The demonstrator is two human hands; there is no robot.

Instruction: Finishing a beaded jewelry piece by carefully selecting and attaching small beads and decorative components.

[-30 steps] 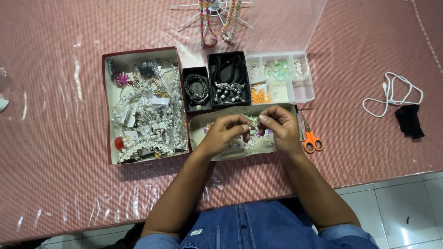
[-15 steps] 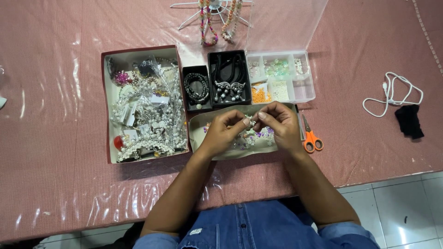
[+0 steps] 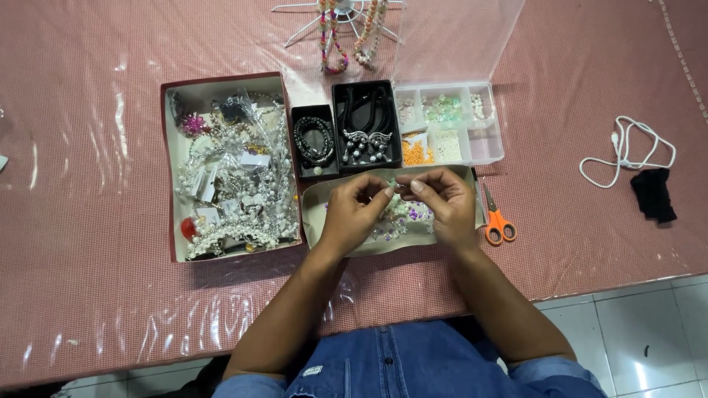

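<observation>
I see my left hand [image 3: 354,215] and right hand [image 3: 442,203] with fingers pinched on a small bead [image 3: 398,186] above the beige tray [image 3: 313,221], on the pink checked surface [image 3: 88,221] over white floor tiles [image 3: 634,332].

Both hands — left hand [image 3: 352,215] and right hand [image 3: 441,204] — are hovering over the shallow beige tray [image 3: 313,221], fingertips nearly meeting. Ahead, two black boxes [image 3: 366,133] and the clear bead organizer [image 3: 450,133] are sitting tight against the tray, its raised lid [image 3: 457,37] standing behind. The red-edged jewellery box [image 3: 228,166] is crowding the left side; orange scissors [image 3: 498,221] are lying just right. Farther right, bare pink tablecloth [image 3: 560,147] is stretching to a white cable [image 3: 627,151] — well apart.
</observation>
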